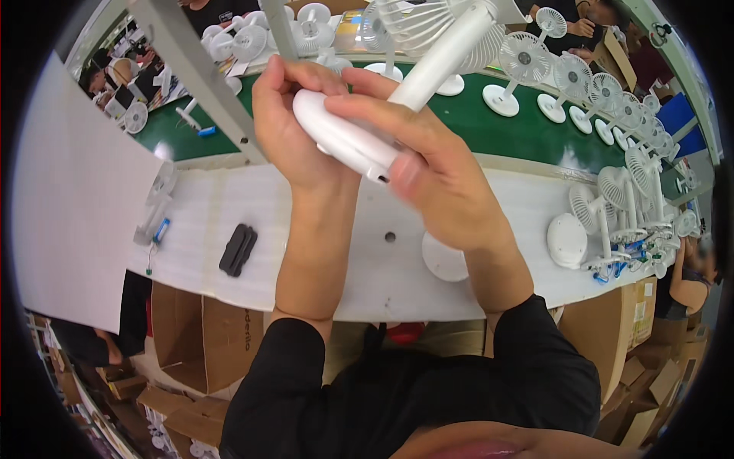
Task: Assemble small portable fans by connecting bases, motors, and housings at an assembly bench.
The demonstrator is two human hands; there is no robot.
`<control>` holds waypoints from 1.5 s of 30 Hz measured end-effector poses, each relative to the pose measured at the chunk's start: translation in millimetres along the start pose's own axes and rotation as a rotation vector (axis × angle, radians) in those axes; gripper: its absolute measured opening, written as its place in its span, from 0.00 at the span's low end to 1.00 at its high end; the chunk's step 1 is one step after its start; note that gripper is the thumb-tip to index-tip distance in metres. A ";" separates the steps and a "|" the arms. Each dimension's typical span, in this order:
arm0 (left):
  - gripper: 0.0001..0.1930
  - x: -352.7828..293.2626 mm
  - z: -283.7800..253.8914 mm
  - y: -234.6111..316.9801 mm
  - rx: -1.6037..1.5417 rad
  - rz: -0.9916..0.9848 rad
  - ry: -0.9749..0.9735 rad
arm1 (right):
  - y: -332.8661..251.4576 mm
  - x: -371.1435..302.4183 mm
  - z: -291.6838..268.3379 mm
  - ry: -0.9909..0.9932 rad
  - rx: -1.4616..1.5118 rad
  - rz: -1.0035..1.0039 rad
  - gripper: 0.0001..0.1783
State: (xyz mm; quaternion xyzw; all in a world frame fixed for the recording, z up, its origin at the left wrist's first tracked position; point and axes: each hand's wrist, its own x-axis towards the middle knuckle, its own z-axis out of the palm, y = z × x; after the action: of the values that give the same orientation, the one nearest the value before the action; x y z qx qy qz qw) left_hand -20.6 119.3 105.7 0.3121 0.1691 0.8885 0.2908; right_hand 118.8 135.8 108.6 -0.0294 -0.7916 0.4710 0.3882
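Note:
A white desk fan (446, 57) is held up in front of me, tilted, with its caged head away at the upper right and its rounded base (336, 134) close to my hands. My left hand (294, 149) cups the base from the left, fingers curled around its far edge. On the right side my right hand (451, 183) grips the same base, thumb on the near edge and fingers over the top; the thumb is a little blurred. A white round disc (443, 258) lies on the table, partly covered by my right wrist.
The white worktable (382, 287) carries black flat pieces (238, 250) at left and several fan units with blue parts (623, 249) at right. Finished-looking fans (527, 61) stand along a green conveyor (497, 138). A grey metal post (202, 73) rises at left; cardboard boxes (202, 336) sit below.

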 end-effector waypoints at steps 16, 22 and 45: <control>0.17 38.0 -23.8 -44.2 0.330 0.186 -0.299 | 62.1 20.5 -26.3 -0.066 0.104 -0.196 0.39; 0.15 43.3 -31.5 -24.7 0.104 0.094 -0.285 | 58.4 20.5 -39.8 -0.132 0.413 -0.143 0.45; 0.22 31.9 -33.4 -60.8 0.521 0.383 -0.591 | 81.2 1.5 -7.4 0.147 0.933 0.403 0.49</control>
State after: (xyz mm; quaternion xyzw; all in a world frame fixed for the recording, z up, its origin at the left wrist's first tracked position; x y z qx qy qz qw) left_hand -37.7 182.2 66.0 0.6418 0.2364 0.7264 0.0683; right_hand 96.6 186.8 49.0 -0.0378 -0.4465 0.8363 0.3160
